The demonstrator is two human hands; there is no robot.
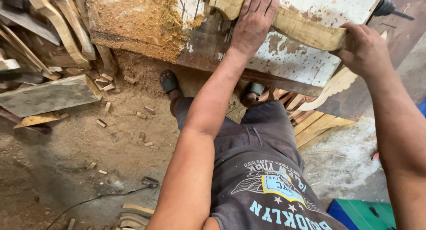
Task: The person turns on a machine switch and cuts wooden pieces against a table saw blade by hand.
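With my left hand [253, 23] pressing and right hand [364, 48] gripping the curved wood [301, 30] on the table [301, 66], sawdust [142, 26] could let it slip.

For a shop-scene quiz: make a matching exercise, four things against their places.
Things:
1. left hand
2. right hand
3. sawdust pile
4. green-and-blue box

Places:
A. bottom right corner, on the floor
B. gripping the right end of the curved wooden piece
C. left part of the worn white bench top
D. pressing down on the wooden piece nearer its left end

Pairs: 1-D, 2-B, 3-C, 4-A
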